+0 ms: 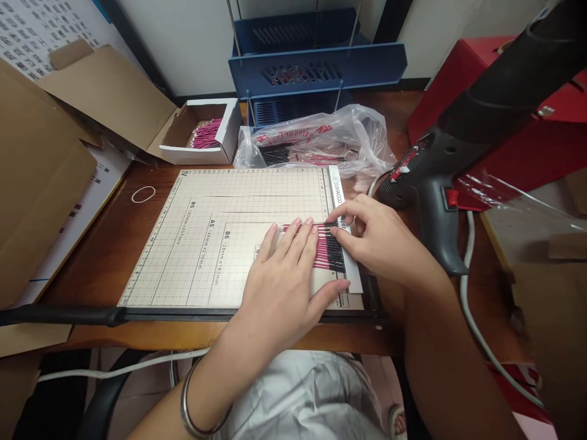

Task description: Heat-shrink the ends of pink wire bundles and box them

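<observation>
A row of thin pink wires with black ends (329, 252) lies side by side on the cream paper-cutter board (247, 189), the black ends against its white edge strip (352, 269). Flat over the left part of the wires rests my left hand (287, 272), fingers extended and thumb spread toward the strip. My right hand (373, 232) has its thumb and index finger at the black end of the topmost wire, pinched close together. Part of the row is hidden under my left fingers.
Behind the board are a white box (227, 137) of pink wires, a plastic bag (316, 143) and a blue rack (316, 67). A black heat gun (435, 159) stands at the right. The cutter handle (68, 315) extends left; a rubber band (143, 194) lies nearby.
</observation>
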The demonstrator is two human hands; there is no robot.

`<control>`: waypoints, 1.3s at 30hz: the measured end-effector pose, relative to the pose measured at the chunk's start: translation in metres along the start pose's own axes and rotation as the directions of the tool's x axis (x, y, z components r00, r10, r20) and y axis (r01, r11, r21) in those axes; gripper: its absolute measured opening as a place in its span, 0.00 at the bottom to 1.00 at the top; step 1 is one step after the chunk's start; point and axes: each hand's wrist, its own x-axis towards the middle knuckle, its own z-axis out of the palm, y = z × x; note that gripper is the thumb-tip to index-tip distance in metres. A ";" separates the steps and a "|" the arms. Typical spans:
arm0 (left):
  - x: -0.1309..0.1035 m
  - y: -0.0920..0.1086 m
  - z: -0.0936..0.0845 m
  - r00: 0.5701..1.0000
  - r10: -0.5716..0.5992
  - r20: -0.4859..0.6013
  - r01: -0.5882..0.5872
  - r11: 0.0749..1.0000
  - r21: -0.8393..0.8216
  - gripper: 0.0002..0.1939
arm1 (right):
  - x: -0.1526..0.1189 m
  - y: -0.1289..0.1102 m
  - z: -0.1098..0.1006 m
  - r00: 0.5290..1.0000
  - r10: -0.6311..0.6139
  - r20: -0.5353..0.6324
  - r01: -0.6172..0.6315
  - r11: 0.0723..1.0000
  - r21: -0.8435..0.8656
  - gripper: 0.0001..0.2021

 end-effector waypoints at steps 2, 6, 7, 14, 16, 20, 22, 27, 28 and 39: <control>0.000 -0.001 0.000 1.000 0.002 0.009 -0.002 1.000 0.001 0.42 | 0.000 0.001 0.001 1.000 -0.002 -0.006 0.002 1.000 0.003 0.08; 0.001 0.003 0.002 0.999 0.020 0.036 -0.020 1.000 -0.003 0.45 | -0.001 0.000 0.001 1.000 -0.026 -0.003 0.026 1.000 0.008 0.09; 0.002 0.005 0.003 0.999 0.028 0.046 -0.028 1.000 -0.010 0.46 | -0.001 0.000 0.001 1.000 -0.026 0.004 0.026 1.000 0.011 0.09; -0.003 0.013 0.002 1.000 0.002 -0.006 -0.002 1.000 -0.012 0.44 | -0.001 0.001 -0.001 1.000 -0.010 0.015 0.010 1.000 0.003 0.09; -0.008 0.013 0.001 0.998 -0.041 -0.043 0.041 0.999 0.010 0.44 | -0.001 0.001 -0.002 1.000 0.000 0.003 0.000 1.000 0.001 0.09; -0.012 0.017 0.006 0.999 -0.037 -0.031 0.038 0.999 0.029 0.46 | 0.000 -0.002 -0.003 1.000 0.024 -0.013 -0.024 1.000 0.013 0.09; -0.010 0.020 0.009 0.999 -0.022 -0.031 0.023 1.000 0.020 0.48 | 0.001 -0.003 -0.003 1.000 0.027 -0.013 -0.027 1.000 0.015 0.09; -0.011 0.028 0.010 0.994 -0.021 -0.103 0.019 1.000 -0.022 0.47 | 0.001 -0.002 -0.003 0.999 0.039 -0.011 -0.039 0.999 0.028 0.09; -0.013 0.029 0.010 0.992 -0.026 -0.122 0.023 0.999 -0.026 0.46 | 0.001 -0.002 -0.003 0.999 0.043 -0.013 -0.042 0.999 0.034 0.09; -0.020 0.044 0.022 0.984 0.005 -0.178 0.002 0.999 0.039 0.43 | 0.001 -0.003 -0.002 1.000 0.026 -0.012 -0.026 0.999 0.046 0.09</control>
